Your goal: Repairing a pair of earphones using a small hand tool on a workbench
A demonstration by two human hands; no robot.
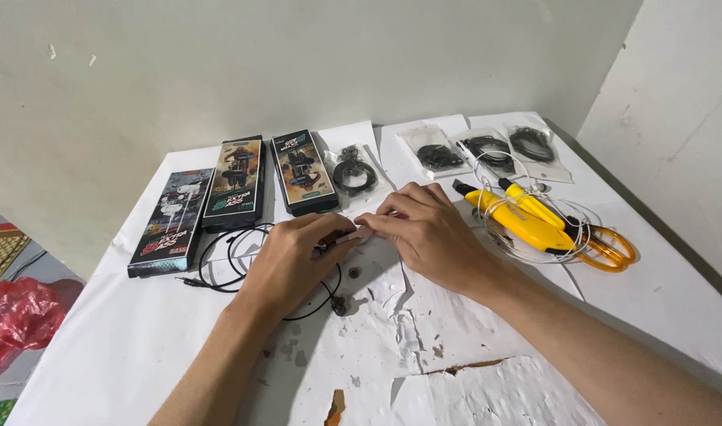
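My left hand [294, 256] and my right hand [424, 229] meet at the middle of the table [124, 339], fingertips pinched together on a small pale strip [355, 235] — it looks like tape or a little tag, though it is too small to be sure. Both hands are closed on it, the left from below, the right from the side. Under my left palm runs the black earphone cable [227, 260], looped on the white paper cover, its plug [189, 281] lying out to the left and one earbud [339, 304] resting just below my wrist.

I judge the step in hand to be fixing or wrapping that strip at a point on the cable, near where my left fingers hide it. The next move, as I read it, calls for a steady pinch and a small, even pull, so the strip stays flat and the thin wire does not kink.

Behind my hands lie three dark printed boxes [235, 183] in a row, and several clear bags of coiled black cable [355, 172]. To the right sit yellow tools [527, 221] tangled in white wire, touching orange-handled scissors [609, 246]. The paper near me is torn.
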